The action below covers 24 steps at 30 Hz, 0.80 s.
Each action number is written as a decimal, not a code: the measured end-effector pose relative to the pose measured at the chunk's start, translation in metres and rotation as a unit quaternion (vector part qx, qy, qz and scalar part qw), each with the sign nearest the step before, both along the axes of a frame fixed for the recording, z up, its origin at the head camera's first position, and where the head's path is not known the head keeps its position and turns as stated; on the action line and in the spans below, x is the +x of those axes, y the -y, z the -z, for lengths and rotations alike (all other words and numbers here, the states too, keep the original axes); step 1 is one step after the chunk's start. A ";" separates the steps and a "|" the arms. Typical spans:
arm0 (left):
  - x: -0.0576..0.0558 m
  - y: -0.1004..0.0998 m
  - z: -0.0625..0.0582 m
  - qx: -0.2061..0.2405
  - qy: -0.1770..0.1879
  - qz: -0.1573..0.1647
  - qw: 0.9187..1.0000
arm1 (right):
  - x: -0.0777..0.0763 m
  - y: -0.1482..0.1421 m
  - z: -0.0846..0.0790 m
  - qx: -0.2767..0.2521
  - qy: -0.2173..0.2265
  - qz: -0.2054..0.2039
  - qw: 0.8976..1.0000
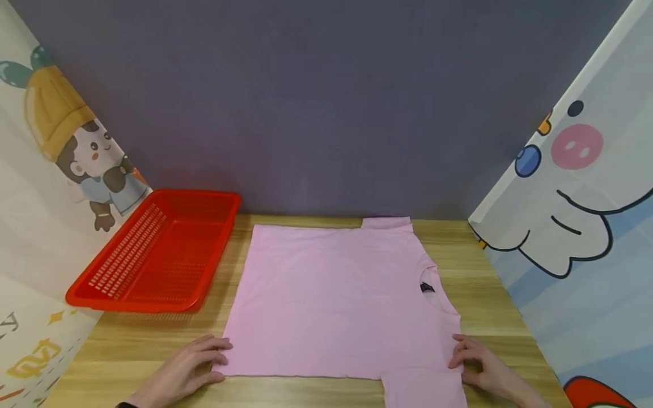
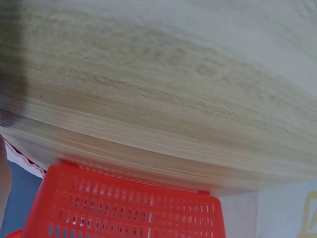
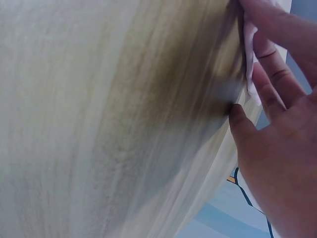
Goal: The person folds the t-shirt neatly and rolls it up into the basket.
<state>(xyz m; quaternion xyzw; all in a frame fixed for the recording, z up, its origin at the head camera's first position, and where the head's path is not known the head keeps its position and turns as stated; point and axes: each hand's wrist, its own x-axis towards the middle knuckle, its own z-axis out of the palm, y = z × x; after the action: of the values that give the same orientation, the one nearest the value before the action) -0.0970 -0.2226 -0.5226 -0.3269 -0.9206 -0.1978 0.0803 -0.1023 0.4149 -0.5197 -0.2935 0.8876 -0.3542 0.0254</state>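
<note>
We lost the end of the near sleeve (image 1: 424, 389) of the pink shirt (image 1: 326, 297), just beside the right hand (image 1: 479, 365), to the head view's bottom edge. Beyond that hand, the collar label (image 1: 427, 287) (a dark scrap) was too small for us to read. Behind the left hand (image 1: 185, 365), we saw a dark wristband (image 1: 125, 405) only in part. The left wrist view cropped the red basket (image 2: 124, 186) beyond that hand.

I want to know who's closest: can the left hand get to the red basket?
Probably yes: the left hand touches a corner of the pink shirt, and only wooden tabletop seems to lie between it and the red basket.
</note>
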 end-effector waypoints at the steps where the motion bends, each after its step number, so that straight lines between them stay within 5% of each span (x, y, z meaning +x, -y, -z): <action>1: 0.000 0.000 -0.001 -0.006 0.000 -0.004 1.000 | 0.000 0.000 0.000 -0.005 -0.004 0.001 1.000; 9: -0.001 -0.001 -0.003 -0.041 -0.032 0.000 0.999 | 0.001 -0.001 0.001 -0.030 -0.019 -0.008 0.999; 16: -0.001 -0.001 0.001 -0.016 -0.096 0.016 0.995 | 0.002 -0.001 0.000 -0.045 -0.015 -0.018 0.999; 24: 0.003 0.000 0.002 -0.022 -0.089 -0.009 0.996 | 0.009 0.001 0.000 0.010 -0.013 0.042 0.999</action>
<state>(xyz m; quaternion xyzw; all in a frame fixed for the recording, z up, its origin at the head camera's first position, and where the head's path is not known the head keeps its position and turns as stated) -0.0940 -0.2222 -0.5244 -0.3364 -0.9170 -0.1467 0.1565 -0.0934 0.4136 -0.5200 -0.2605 0.9027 -0.3425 0.0023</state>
